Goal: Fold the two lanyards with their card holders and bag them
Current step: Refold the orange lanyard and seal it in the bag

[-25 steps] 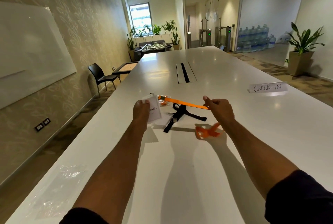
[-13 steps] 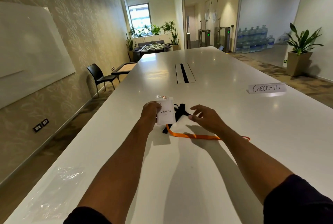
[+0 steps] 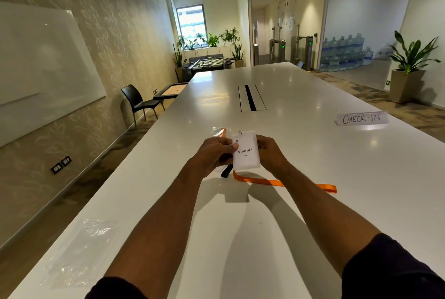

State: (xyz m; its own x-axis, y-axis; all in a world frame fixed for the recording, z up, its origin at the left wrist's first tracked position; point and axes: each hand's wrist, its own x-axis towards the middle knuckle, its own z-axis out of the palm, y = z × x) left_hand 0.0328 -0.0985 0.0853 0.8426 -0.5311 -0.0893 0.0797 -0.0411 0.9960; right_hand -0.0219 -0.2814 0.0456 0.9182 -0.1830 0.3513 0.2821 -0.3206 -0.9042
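Orange lanyard [image 3: 284, 182] strap trails from under the card holder [image 3: 246, 150] toward the right of the frame, lying flat on the white table [image 3: 313, 202] and passing beneath the right forearm. Both hands meet at the centre of the frame around the clear card holder, whose card reads "V.KohLi". The left hand [image 3: 213, 153] grips its left edge with the thumb on the front; the right hand [image 3: 271, 154] curls around its right edge. A black lanyard [image 3: 226, 171] end pokes out below the left hand. A clear plastic bag [image 3: 79, 250] lies flat at the lower left, well apart from the hands. At the right, a "CHECK-IN" sign [image 3: 362, 118] stands on the table.
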